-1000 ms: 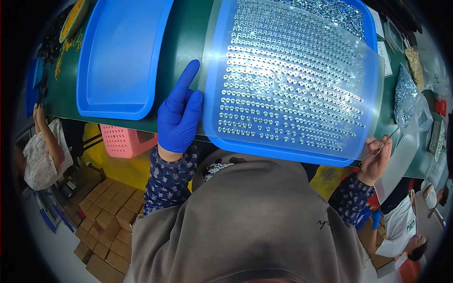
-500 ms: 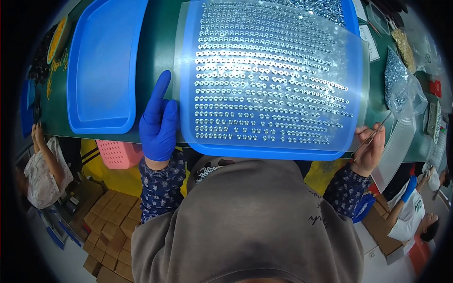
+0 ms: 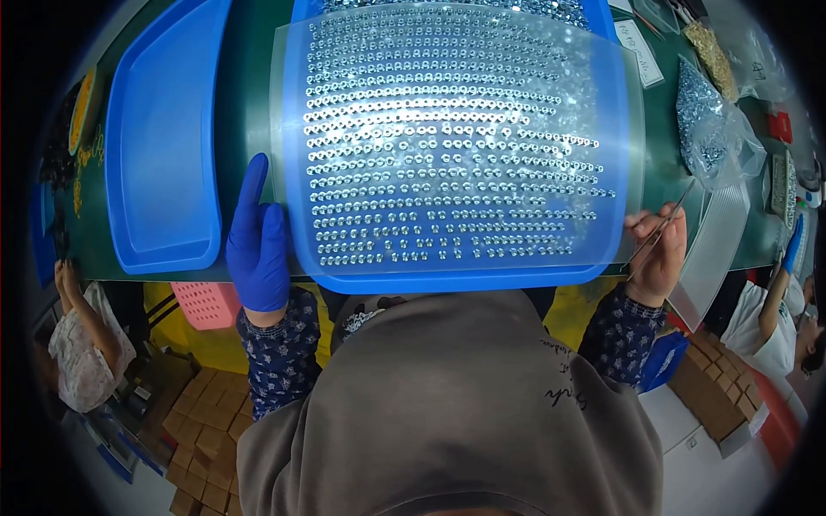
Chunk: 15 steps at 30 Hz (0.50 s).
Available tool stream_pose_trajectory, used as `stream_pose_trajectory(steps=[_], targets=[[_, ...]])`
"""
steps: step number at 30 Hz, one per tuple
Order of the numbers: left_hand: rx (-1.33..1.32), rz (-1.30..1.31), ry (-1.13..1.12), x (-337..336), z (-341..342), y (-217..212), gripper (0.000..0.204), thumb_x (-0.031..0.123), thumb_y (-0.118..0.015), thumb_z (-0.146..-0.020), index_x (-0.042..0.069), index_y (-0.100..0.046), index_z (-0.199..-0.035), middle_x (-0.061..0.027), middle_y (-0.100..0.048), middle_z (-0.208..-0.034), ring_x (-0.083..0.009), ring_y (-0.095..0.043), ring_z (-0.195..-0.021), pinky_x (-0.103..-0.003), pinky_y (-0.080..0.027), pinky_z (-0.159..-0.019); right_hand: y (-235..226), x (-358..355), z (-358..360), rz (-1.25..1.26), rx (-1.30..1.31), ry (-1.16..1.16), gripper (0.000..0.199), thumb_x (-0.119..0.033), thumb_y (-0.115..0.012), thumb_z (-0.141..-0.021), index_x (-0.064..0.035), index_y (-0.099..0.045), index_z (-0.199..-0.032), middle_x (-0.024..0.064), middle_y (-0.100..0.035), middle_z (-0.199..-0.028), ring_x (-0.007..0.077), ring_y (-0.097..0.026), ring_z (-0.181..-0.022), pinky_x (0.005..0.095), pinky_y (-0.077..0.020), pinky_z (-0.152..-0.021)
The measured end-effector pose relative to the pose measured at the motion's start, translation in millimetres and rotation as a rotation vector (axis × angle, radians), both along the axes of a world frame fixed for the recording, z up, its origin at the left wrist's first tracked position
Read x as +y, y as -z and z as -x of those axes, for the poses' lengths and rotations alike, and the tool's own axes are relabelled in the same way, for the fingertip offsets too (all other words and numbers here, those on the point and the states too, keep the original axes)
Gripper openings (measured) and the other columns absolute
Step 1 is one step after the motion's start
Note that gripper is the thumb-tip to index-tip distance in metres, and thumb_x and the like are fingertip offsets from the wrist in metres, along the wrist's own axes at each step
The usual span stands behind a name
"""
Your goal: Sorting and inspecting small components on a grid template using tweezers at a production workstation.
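A clear plastic sheet [image 3: 404, 240] covered with rows of small shiny silver beads or rhinestones lies over a blue tray [image 3: 456, 284] in front of me. My left hand [image 3: 261, 258], in a blue glove, is beside the sheet's left edge; its index finger points away from me and the thumb stands apart. Whether it touches the sheet I cannot tell. Bare, my right hand [image 3: 658, 254] grips thin metal tweezers [image 3: 661, 226] at the sheet's lower right corner, its fingertips close to the edge. Gaps show in several of the nearer rows.
Another blue tray [image 3: 163, 146] sits at left on the green table [image 3: 245, 103]. Loose silver pieces [image 3: 551, 10] fill the main tray's far end. Right of it are a bag of silver pieces [image 3: 707, 129] and a ribbed clear strip [image 3: 712, 249]. A pink basket [image 3: 206, 305] stands below; co-workers sit both sides.
The view has shifted, so the trays, sheet and both my hands appear further left. My hands keep nearly the same pose by the sheet. At right, a co-worker's gloved arm has been raised.
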<state>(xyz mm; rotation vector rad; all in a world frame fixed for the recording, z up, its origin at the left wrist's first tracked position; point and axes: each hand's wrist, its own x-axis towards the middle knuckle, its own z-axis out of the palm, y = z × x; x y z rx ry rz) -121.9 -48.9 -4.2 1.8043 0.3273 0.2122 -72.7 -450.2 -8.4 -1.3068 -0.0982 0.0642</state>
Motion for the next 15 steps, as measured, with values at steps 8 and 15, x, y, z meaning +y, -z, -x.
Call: stream_pose_trajectory(steps=[8,15], targets=[[-0.037,-0.022,-0.005,-3.1,-2.1,-0.8,0.041,0.008,-0.043,-0.087,0.000,-0.034,-0.126,0.0067,-0.039,-0.062,-0.0008,-0.034,-0.057,-0.014,-0.028,-0.054,1.6,1.1,-0.5,-0.060,0.006,0.030,0.024,-0.018,-0.044,-0.086,0.0008,-0.041,-0.101,0.0135,-0.057,-0.071,0.0279,-0.056,-0.079,0.0327,-0.0443,-0.069],[-0.031,-0.086,0.015,0.1,-2.3,0.3,0.041,0.007,-0.042,-0.087,0.000,-0.035,-0.126,0.0065,-0.039,-0.062,-0.0011,-0.033,-0.058,-0.015,-0.027,-0.053,2.0,-0.7,-1.5,-0.056,0.016,0.017,0.026,-0.020,-0.046,-0.086,0.0005,-0.041,-0.100,0.0138,-0.056,-0.071,0.0280,-0.056,-0.078,0.0323,-0.0445,-0.068]])
